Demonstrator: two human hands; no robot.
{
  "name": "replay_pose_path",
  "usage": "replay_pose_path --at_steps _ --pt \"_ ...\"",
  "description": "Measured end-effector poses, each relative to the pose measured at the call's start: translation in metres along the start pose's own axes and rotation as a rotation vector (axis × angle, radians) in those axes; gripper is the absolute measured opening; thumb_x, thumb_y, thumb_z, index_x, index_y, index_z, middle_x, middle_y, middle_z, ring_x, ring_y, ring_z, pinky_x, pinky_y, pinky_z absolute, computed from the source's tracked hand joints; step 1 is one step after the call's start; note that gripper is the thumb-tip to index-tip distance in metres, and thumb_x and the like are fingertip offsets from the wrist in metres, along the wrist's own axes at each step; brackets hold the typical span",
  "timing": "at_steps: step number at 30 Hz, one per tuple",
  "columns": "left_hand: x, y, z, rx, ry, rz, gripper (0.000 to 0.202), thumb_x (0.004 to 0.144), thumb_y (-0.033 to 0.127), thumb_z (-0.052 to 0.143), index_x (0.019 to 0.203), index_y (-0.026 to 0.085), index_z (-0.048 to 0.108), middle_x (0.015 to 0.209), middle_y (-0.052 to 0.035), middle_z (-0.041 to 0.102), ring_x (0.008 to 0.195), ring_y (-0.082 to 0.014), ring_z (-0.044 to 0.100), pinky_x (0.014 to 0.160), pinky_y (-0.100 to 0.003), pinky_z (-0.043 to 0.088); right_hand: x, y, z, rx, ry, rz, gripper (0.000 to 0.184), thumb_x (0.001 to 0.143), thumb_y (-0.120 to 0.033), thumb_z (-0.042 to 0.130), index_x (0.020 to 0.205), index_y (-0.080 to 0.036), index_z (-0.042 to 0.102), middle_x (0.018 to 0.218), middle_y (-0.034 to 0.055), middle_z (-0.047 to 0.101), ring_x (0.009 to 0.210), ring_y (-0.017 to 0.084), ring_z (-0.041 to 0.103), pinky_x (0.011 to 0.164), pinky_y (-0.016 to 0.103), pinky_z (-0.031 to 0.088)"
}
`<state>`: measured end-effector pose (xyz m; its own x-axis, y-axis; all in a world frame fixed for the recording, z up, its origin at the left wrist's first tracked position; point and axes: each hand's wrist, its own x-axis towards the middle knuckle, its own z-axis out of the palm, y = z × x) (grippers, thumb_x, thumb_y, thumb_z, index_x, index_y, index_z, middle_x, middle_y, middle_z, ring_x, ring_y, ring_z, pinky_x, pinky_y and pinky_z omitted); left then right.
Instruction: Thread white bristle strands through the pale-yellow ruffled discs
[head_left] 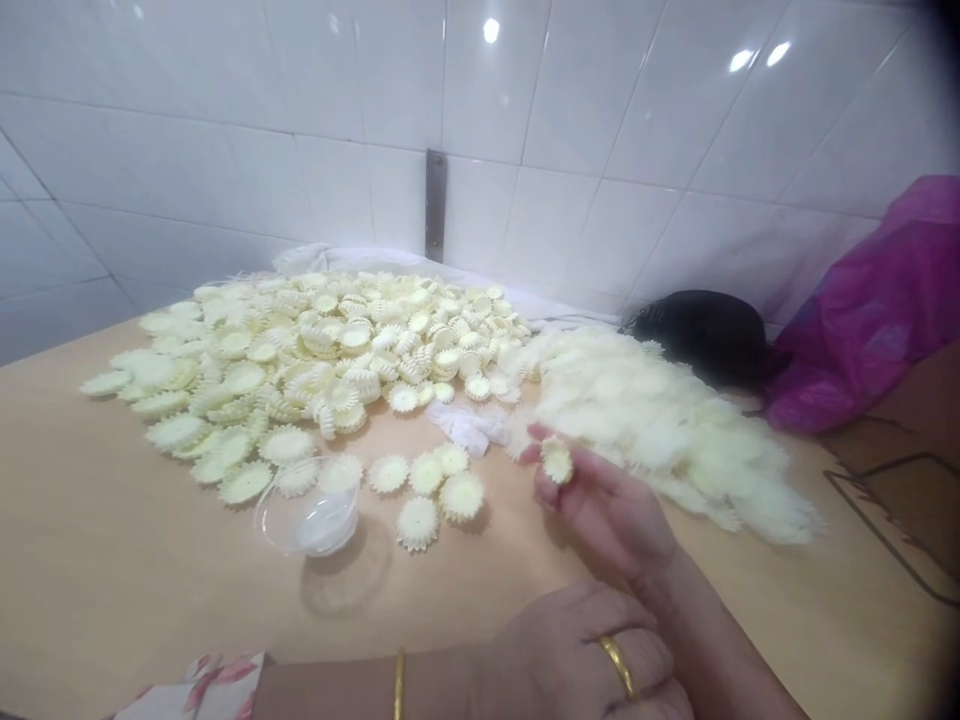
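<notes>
My right hand [607, 510] reaches out over the wooden table [112, 580] and pinches a small pale yellow flower-shaped piece [556, 461] between thumb and fingertips. My left hand [577, 655], with a gold ring and a bangle on the wrist, lies low in the view against my right forearm; its fingers are curled and what they hold, if anything, is hidden. A few finished flower pieces [435, 492] lie just left of the right hand. A large heap of the same pieces [315, 350] covers the far left of the table.
A fluffy pile of pale feathery material [667, 420] lies right of my right hand. A small clear bowl [307, 520] stands at front left. A white wad [469, 425], a black bag [705, 335] and a magenta plastic bag [870, 310] sit near the tiled wall.
</notes>
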<state>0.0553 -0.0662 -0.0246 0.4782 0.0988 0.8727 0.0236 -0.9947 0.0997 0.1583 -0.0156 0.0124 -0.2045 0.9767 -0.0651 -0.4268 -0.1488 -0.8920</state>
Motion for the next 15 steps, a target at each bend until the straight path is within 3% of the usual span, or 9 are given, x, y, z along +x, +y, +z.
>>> replay_pose_path --at_steps 3,8,12,15 --pt "0.0 -0.001 -0.001 0.002 -0.055 0.007 0.023 0.085 0.02 0.045 0.066 0.016 0.058 0.065 -0.0025 0.06 0.069 -0.0111 0.053 0.079 -0.021 0.042 0.002 0.002 -0.001 -0.087 0.032 0.063 0.03 0.078 -0.032 0.056 0.104 -0.017 0.056 0.094 0.0081 0.063 0.064 0.013 0.057 0.058 0.026 0.046" --pt "-0.001 -0.003 -0.001 0.043 -0.07 0.03 0.029 0.084 0.033 0.047 0.065 0.015 0.059 0.071 -0.0026 0.064 0.076 -0.0125 0.056 0.086 -0.021 0.042 0.001 0.005 -0.002 -0.186 0.047 0.085 0.031 0.077 -0.042 0.058 0.097 -0.018 0.054 0.076 0.0023 0.064 0.047 0.008 0.053 0.045 0.019 0.04" --pt "-0.006 -0.004 -0.002 0.085 -0.11 0.046 0.025 0.084 0.034 0.046 0.08 0.018 0.064 0.09 -0.0019 0.066 0.103 -0.0176 0.054 0.1 -0.025 0.035 -0.002 0.002 -0.002 -0.418 0.11 -0.008 0.031 0.078 -0.049 0.054 0.075 -0.018 0.053 0.06 -0.0031 0.054 0.038 0.006 0.043 0.037 0.019 0.033" --pt "-0.01 -0.004 -0.003 0.144 -0.147 0.062 0.028 0.086 0.032 0.042 0.089 0.017 0.066 0.112 -0.0045 0.061 0.121 -0.0203 0.042 0.102 -0.029 0.034 -0.002 0.0 -0.002 -0.7 0.148 -0.152 0.036 0.081 -0.051 0.047 0.065 -0.019 0.053 0.058 -0.0019 0.051 0.045 0.01 0.047 0.045 0.023 0.039"
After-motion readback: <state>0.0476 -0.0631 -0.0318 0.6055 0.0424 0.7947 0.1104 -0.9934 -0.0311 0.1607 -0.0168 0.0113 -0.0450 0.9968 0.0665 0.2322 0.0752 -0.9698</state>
